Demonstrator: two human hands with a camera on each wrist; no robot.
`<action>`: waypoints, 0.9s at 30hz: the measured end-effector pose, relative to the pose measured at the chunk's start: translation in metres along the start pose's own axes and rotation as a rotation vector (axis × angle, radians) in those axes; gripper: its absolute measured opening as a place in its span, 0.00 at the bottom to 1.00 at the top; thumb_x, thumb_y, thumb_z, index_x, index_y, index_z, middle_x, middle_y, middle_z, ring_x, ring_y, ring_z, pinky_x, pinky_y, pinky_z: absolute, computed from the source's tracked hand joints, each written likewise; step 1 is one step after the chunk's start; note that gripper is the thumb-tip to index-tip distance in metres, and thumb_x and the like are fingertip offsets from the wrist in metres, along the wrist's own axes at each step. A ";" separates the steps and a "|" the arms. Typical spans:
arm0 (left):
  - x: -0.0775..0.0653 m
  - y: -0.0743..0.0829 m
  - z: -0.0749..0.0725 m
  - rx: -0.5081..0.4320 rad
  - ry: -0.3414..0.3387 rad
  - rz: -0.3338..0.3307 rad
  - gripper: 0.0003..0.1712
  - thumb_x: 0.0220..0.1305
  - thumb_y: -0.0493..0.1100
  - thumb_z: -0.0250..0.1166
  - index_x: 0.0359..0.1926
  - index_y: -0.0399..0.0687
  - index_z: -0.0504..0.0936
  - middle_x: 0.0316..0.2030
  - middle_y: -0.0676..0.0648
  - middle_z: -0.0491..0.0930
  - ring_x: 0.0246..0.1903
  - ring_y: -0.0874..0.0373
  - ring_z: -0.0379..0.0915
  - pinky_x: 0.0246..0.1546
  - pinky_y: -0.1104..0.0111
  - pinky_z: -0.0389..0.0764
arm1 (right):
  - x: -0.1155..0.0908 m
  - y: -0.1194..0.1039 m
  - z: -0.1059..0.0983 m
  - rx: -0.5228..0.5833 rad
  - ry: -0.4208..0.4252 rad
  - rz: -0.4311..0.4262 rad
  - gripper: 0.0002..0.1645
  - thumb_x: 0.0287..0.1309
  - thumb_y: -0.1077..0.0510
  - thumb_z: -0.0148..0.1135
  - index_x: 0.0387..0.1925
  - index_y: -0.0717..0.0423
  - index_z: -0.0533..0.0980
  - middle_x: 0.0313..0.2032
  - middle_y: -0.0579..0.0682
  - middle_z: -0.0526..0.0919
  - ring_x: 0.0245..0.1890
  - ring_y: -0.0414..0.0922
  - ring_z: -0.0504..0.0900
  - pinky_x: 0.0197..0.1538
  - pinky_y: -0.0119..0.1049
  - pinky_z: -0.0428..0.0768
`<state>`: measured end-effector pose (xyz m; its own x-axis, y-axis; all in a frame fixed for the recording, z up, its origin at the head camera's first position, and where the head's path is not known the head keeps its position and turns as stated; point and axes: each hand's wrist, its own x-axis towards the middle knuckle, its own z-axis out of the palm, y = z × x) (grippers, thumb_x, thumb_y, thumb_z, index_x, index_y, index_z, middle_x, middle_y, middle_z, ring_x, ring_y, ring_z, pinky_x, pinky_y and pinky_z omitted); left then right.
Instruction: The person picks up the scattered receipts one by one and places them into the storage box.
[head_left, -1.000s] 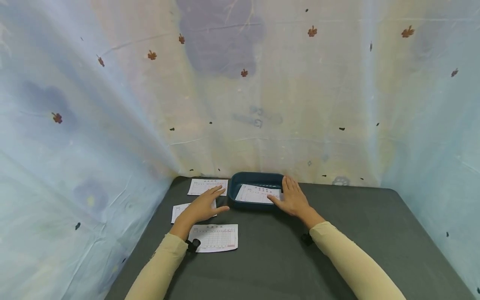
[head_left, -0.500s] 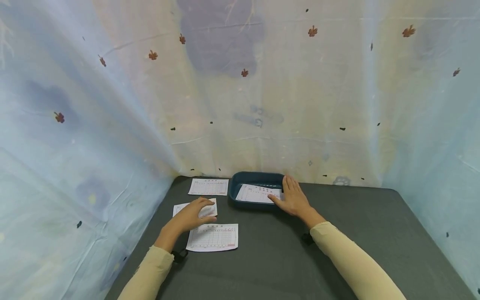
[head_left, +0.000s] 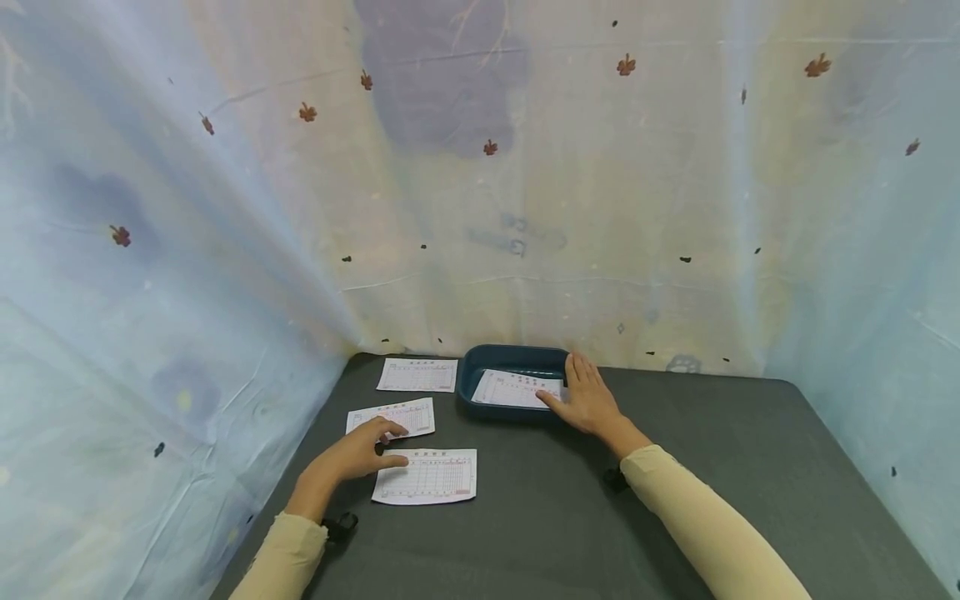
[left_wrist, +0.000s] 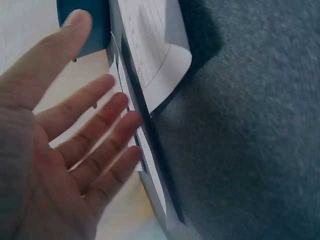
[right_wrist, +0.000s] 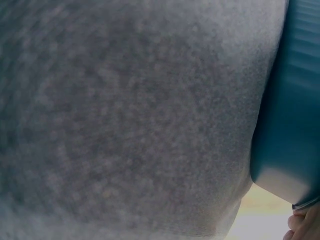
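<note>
In the head view my left hand (head_left: 347,454) hovers at the left ends of two printed paper forms, a nearer one (head_left: 433,479) and a middle one (head_left: 412,414). Its fingers are loosely bent, and the left wrist view shows the palm and fingers (left_wrist: 112,107) holding nothing. One corner of the nearer form (left_wrist: 150,40) curls up there. My right hand (head_left: 587,400) rests on the right end of a dark teal plastic tray (head_left: 468,400), fingers extended along the rim. Overlapping forms (head_left: 513,388) lie inside this tray. In the right wrist view, fingertips (right_wrist: 306,227) show at the tray's edge.
Another form (head_left: 417,374) lies flat just left of the tray, by the table's back edge. The dark grey table (head_left: 720,492) extends to the right. A pale patterned curtain (head_left: 585,208) hangs behind and along both sides.
My left hand has moved left and toward me, away from the tray, to the nearer and middle forms, uncovering more of the middle one. The right hand stays on the tray.
</note>
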<state>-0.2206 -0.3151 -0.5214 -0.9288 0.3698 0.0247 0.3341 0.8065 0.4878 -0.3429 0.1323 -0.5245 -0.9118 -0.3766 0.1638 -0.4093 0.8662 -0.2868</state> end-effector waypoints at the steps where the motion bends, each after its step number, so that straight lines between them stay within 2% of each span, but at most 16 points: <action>1: -0.001 -0.001 0.001 0.002 -0.005 -0.002 0.32 0.62 0.55 0.81 0.59 0.39 0.85 0.52 0.42 0.83 0.48 0.48 0.80 0.52 0.50 0.82 | 0.000 0.000 0.000 -0.002 -0.002 0.001 0.68 0.72 0.22 0.51 0.83 0.74 0.46 0.84 0.70 0.46 0.85 0.64 0.45 0.85 0.58 0.44; 6: -0.007 -0.007 0.002 0.009 -0.027 -0.033 0.32 0.58 0.53 0.84 0.57 0.39 0.85 0.49 0.44 0.81 0.45 0.52 0.76 0.51 0.52 0.81 | 0.001 0.001 0.003 0.002 -0.001 -0.002 0.70 0.71 0.19 0.48 0.83 0.74 0.46 0.84 0.70 0.46 0.85 0.64 0.46 0.84 0.59 0.45; 14: -0.009 -0.009 0.002 -0.022 -0.023 -0.084 0.29 0.56 0.49 0.85 0.54 0.44 0.85 0.49 0.46 0.77 0.47 0.51 0.76 0.54 0.51 0.81 | 0.000 0.001 0.001 0.004 0.013 -0.002 0.68 0.71 0.23 0.54 0.82 0.74 0.47 0.84 0.69 0.47 0.85 0.64 0.46 0.84 0.59 0.46; 21: -0.007 -0.008 0.002 -0.031 -0.026 -0.048 0.24 0.55 0.46 0.86 0.46 0.45 0.82 0.39 0.50 0.74 0.39 0.57 0.70 0.43 0.62 0.76 | 0.001 0.003 0.001 -0.017 -0.003 0.011 0.68 0.72 0.23 0.52 0.83 0.74 0.45 0.84 0.69 0.46 0.85 0.63 0.46 0.85 0.58 0.45; 27: -0.007 -0.001 0.003 -0.029 -0.044 -0.098 0.25 0.53 0.43 0.87 0.45 0.43 0.81 0.37 0.50 0.73 0.37 0.56 0.68 0.41 0.62 0.74 | 0.003 0.004 0.003 -0.009 -0.015 0.011 0.68 0.72 0.22 0.51 0.83 0.72 0.45 0.84 0.68 0.45 0.85 0.62 0.44 0.85 0.57 0.44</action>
<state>-0.2140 -0.3173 -0.5244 -0.9486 0.3104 -0.0622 0.2369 0.8264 0.5109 -0.3473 0.1340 -0.5278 -0.9167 -0.3719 0.1460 -0.3989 0.8732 -0.2800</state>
